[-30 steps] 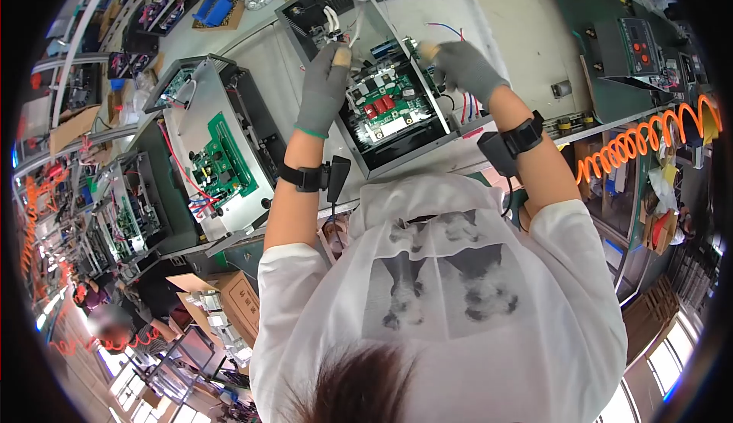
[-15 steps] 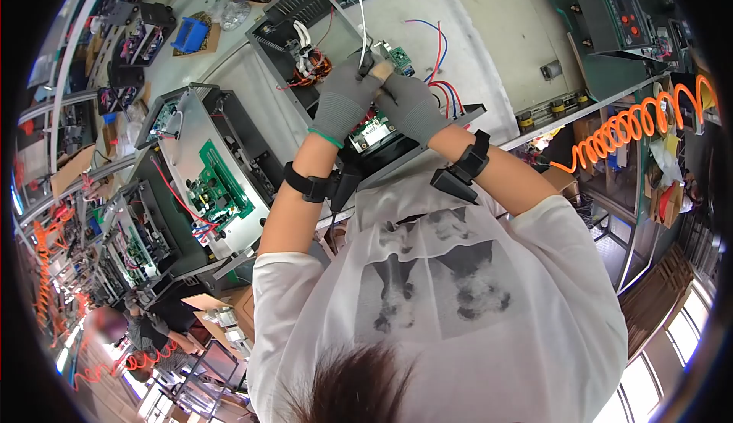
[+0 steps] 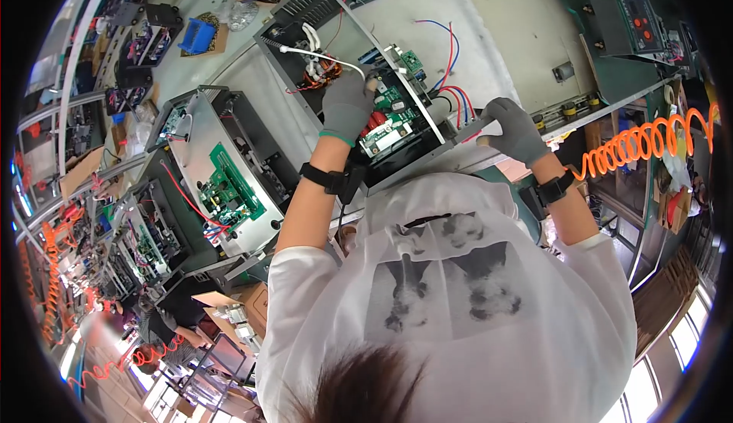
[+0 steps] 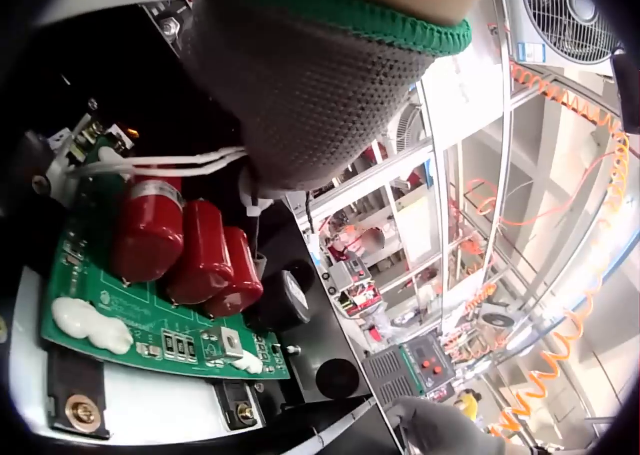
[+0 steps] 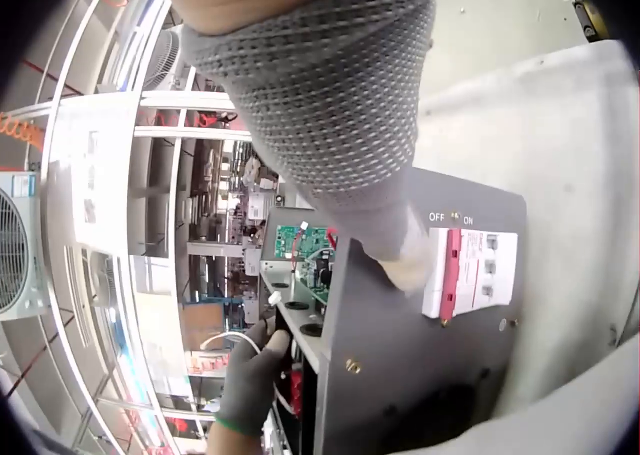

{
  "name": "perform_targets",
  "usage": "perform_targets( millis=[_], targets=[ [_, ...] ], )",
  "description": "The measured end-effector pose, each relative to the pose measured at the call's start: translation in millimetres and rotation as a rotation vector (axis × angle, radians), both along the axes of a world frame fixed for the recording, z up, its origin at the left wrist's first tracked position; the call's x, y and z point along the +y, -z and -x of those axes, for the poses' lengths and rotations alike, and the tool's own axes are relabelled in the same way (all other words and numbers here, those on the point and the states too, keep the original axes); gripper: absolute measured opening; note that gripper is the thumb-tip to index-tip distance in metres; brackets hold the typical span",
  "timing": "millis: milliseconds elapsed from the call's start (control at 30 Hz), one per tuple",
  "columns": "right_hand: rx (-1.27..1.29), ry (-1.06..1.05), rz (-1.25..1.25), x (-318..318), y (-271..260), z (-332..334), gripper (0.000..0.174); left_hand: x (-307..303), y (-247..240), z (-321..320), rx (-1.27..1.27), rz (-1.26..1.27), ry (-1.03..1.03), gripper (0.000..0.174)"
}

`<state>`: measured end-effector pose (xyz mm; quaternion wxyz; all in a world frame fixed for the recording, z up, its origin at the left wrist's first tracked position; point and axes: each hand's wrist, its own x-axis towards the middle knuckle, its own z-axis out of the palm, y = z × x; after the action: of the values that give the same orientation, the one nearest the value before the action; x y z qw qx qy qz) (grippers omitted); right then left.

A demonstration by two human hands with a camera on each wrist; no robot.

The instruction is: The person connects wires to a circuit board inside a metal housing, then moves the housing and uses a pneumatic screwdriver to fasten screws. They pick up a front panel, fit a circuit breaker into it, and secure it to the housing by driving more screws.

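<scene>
A dark grey metal case point(image 5: 400, 340) holds a green circuit board point(image 4: 130, 315) with three red capacitors point(image 4: 203, 260). My gloved left hand point(image 3: 347, 108) is inside the case over this board, its fingers pinching a thin white cable point(image 3: 324, 56). The cable's plug end point(image 3: 284, 49) sticks out loose to the left. At the case's end panel is my gloved right hand point(image 3: 518, 134), loosely bent with thumb apart from fingers. In the right wrist view its fingertip is right beside the red lever point(image 5: 451, 275) of a white breaker point(image 5: 508, 265), marked OFF and ON.
Another case with a green board point(image 3: 229, 186) stands to the left. Red and blue wires point(image 3: 450, 60) stick out beyond the case's far side. A blue bin point(image 3: 198, 35) sits at the back left, a control box point(image 3: 640, 24) at the right. An orange coiled hose point(image 3: 634, 144) hangs nearby.
Both hands first came together over the case with the white cable. Then my right hand moved right to the end panel, while the left stayed inside and the cable's loose end swung left.
</scene>
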<state>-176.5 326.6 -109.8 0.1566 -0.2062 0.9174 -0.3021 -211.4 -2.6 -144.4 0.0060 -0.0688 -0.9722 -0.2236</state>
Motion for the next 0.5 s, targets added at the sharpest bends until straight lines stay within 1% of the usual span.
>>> perform_targets(
  millis=[33,67,100,133,167,200,233,300,333,367,400,467,500],
  targets=[
    [0.022,-0.073,0.117,-2.5,1.2,8.5,0.027,5.8,-6.8,3.2,-0.088,0.092,-0.009,0.029],
    [0.034,-0.084,0.120,-1.2,11.0,12.2,0.027,9.7,-5.6,2.3,-0.086,0.172,-0.004,0.026],
    [0.021,-0.157,0.126,1.3,30.5,17.1,0.027,11.6,0.0,1.7,-0.086,0.225,-0.034,0.025],
    [0.007,-0.228,0.131,-2.2,35.0,24.4,0.028,12.7,-0.1,1.9,-0.088,0.277,-0.064,0.025],
    [0.023,-0.247,0.133,-1.7,34.8,25.3,0.030,9.6,-1.1,-0.2,0.015,0.175,-0.013,0.027],
    [0.043,-0.274,0.135,-4.4,26.7,27.4,0.028,6.4,-4.0,-0.2,0.117,0.073,0.042,0.029],
    [0.104,-0.279,0.142,-7.8,15.7,31.2,0.027,4.5,-2.7,2.0,0.169,0.028,0.054,0.034],
    [0.162,-0.292,0.150,-12.6,-13.6,37.2,0.027,2.3,-7.8,4.3,0.151,0.010,0.008,0.032],
    [0.233,-0.308,0.077,-15.5,-32.6,43.5,0.026,1.4,-11.4,7.8,0.134,-0.012,-0.029,0.029],
    [0.306,-0.321,0.000,-18.2,-51.9,49.3,0.025,1.1,-8.0,10.2,0.177,-0.098,-0.055,0.028],
    [0.310,-0.322,-0.001,-21.4,-72.3,49.5,0.025,2.5,-2.2,8.7,0.181,-0.098,-0.055,0.028],
    [0.419,-0.412,-0.162,-32.2,-111.3,52.4,0.024,6.8,5.6,14.4,0.263,-0.302,-0.112,0.025],
    [0.449,-0.454,-0.207,-39.8,-123.7,47.5,0.024,9.6,-2.1,13.0,0.263,-0.352,-0.081,0.023]
  ],
)
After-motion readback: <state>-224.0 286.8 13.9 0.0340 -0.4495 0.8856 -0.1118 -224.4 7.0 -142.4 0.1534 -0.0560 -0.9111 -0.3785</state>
